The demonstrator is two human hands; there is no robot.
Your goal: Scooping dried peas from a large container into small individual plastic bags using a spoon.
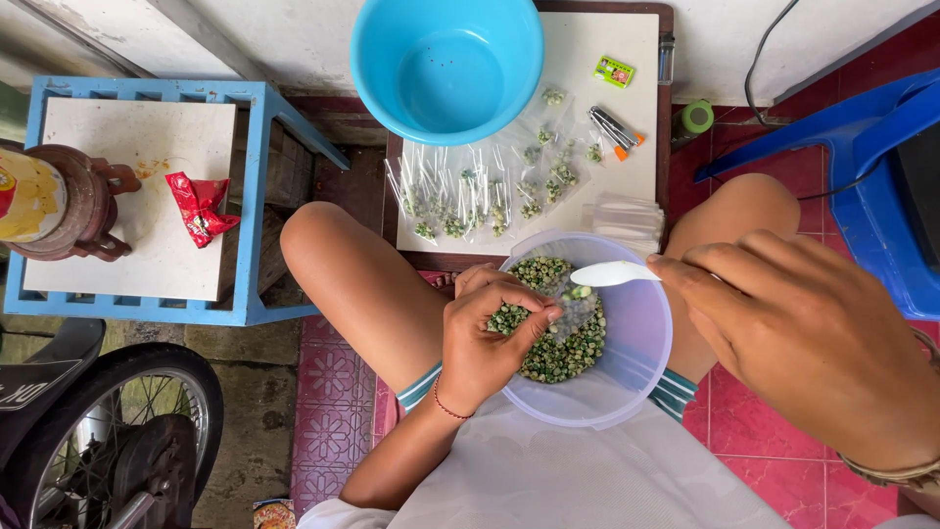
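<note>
— Green peas (563,343), coated ones by the look, fill the bottom of a clear plastic bowl (641,333) resting on the person's lap. Where are the hands?

— From the head camera, the left hand (485,343) reaches into the bowl from its left rim, fingers curled and pinched together around what seems to be a small clear bag (578,312) held over the peas. The bag is hard to make out against the bowl.

— And the other?

— The right hand (793,338) comes in from the bowl's right rim. Its fingers are closed on the handle of a white plastic spoon (609,274), whose scoop points left over the bowl with a couple of peas at it, just above the bag's mouth.

— What lies beyond the bowl?

— A white board (627,127) set past the knees. Along its near edge is a row of small clear packets (460,201) with peas in them, spreading toward the middle. At the far left corner sits an empty blue basin (446,64). Near the far right corner are a small green box (614,71) and orange-tipped tools (615,129); a stack of empty clear bags (627,217) lies at the near right edge.

— To the side?

— A blue wooden stand (259,147), well left of the board, carries a red wrapper (201,206) and a brown jar (59,201).
</note>
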